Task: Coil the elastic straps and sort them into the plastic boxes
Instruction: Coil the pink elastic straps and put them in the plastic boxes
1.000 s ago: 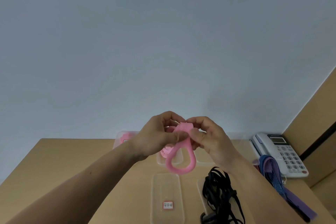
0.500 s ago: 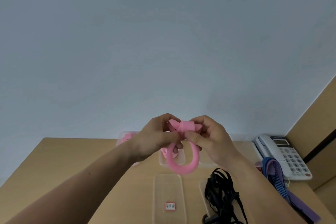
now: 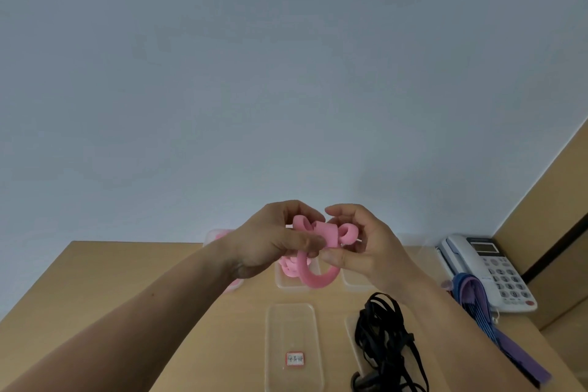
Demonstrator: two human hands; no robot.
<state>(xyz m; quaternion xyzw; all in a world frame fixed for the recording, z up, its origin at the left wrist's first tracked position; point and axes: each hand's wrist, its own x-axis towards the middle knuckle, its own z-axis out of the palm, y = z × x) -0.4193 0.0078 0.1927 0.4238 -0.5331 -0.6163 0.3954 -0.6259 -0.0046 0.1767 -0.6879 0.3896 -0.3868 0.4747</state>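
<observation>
You hold the pink strap (image 3: 329, 232) up in front of you with both hands, above the counter (image 3: 127, 280). Your left hand (image 3: 270, 242) grips it from the left, fingers curled over the top of the bundle and thumb pressed across its front. Your right hand (image 3: 369, 248) pinches it from the right, thumb lying along the underside and fingers curled behind a small roll of strap at that end. Between the two hands the strap is folded into several short turns, and one loop of it hangs down below your thumbs.

Directly under the hands the middle box (image 3: 281, 284) stands on the counter, with pink coils (image 3: 288, 267) inside it. The hanging loop covers part of this box. The left box (image 3: 208, 235) shows past your left wrist and also has something pink in it. The right box (image 3: 350, 285) is mostly hidden by your right hand, so you cannot tell what it holds.

Nearer to you than the hands lies the near box (image 3: 292, 321), flat and clear, with a red-edged label (image 3: 295, 359) in it. Just right of it, under your right forearm, the black straps (image 3: 381, 344) lie in a loose tangle. Farther right of that arm the purple straps (image 3: 477, 305) stretch along the counter, their far end resting against the phone (image 3: 490, 264).
</observation>
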